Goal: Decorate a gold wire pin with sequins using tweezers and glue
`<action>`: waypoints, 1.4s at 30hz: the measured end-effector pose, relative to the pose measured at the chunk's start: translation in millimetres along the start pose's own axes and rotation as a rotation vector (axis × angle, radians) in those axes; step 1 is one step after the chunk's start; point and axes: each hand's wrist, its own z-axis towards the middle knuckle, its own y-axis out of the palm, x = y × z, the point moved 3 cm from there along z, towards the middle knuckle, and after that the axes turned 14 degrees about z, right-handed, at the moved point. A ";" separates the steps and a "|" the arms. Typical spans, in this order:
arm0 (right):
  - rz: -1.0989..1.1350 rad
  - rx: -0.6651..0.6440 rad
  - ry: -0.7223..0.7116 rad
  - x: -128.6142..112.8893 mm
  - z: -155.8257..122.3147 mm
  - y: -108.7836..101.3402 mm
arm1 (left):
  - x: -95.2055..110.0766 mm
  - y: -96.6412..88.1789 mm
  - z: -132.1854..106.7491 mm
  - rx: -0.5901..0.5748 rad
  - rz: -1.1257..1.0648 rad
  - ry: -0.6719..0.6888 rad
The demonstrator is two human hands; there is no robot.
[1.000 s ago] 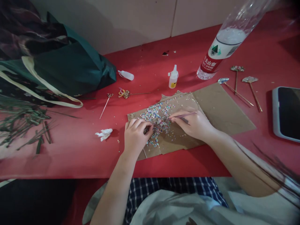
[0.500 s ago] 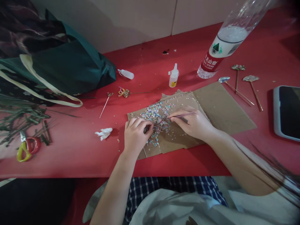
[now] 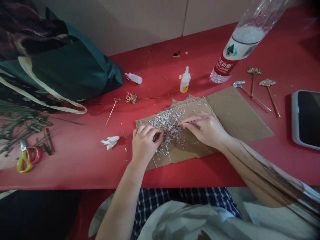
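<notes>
A heap of shiny coloured flakes [image 3: 168, 124] lies on a sheet of brown cardboard [image 3: 232, 113] on the red table [image 3: 82, 160]. My left hand [image 3: 144, 143] rests on the cardboard at the heap's left edge, fingers curled and pinched down into the flakes; what they hold is hidden. My right hand [image 3: 207, 130] is closed on a thin stick [image 3: 197, 121], held like a pen, whose tip points left into the heap.
Two small glue bottles [image 3: 185, 80] [image 3: 133, 78] and a tilted water bottle [image 3: 235, 50] stand behind the cardboard. Decorated sticks [image 3: 252, 96] [image 3: 136, 98] lie around. A phone [image 3: 306, 118] is at the right. A green bag [image 3: 62, 70], stems, scissors [image 3: 26, 158] and a tissue wad [image 3: 110, 141] lie left.
Both hands stay almost still over the flakes. The view has shifted slightly, bringing the scissors at the left into sight.
</notes>
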 end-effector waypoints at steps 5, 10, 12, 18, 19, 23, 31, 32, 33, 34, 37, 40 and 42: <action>-0.034 -0.013 -0.015 -0.4 0.1 1.4 | -0.4 0.0 0.1 -0.003 -0.001 0.001; -0.024 -0.004 -0.033 -0.6 0.1 0.8 | -0.2 0.5 0.1 -0.004 0.000 -0.005; -0.001 0.013 -0.040 -0.3 0.3 -0.7 | -0.2 0.7 -0.2 -0.005 0.000 -0.008; -0.022 -0.004 -0.039 1.3 -0.1 -1.1 | -0.1 0.1 -0.3 -0.003 0.002 -0.006; -0.030 -0.009 -0.038 1.3 -0.3 -0.5 | -0.1 0.2 -0.2 -0.001 0.003 -0.006; -0.040 -0.016 -0.028 0.8 -0.4 1.2 | 0.1 0.8 0.1 -0.005 0.006 0.004; -0.025 -0.028 0.000 1.3 -0.5 2.3 | -0.4 0.7 0.2 -0.022 0.003 0.000; -0.024 -0.030 0.003 1.3 -0.6 2.6 | -0.3 0.7 0.3 -0.022 0.002 0.000; -0.023 -0.033 0.004 1.2 -0.7 2.8 | -0.3 0.7 0.4 -0.021 0.001 0.000; -0.022 -0.034 0.005 1.1 -0.7 3.0 | -0.2 0.7 0.5 -0.020 0.000 0.002; -0.012 -0.028 0.004 0.9 -0.3 2.8 | -0.3 0.4 0.3 -0.019 -0.001 0.003; 0.000 -0.019 -0.002 0.7 0.6 1.7 | -0.2 -0.1 0.1 -0.023 -0.003 0.002; -0.001 -0.022 -0.004 0.5 1.0 1.3 | 0.0 -0.2 0.1 -0.029 -0.007 -0.001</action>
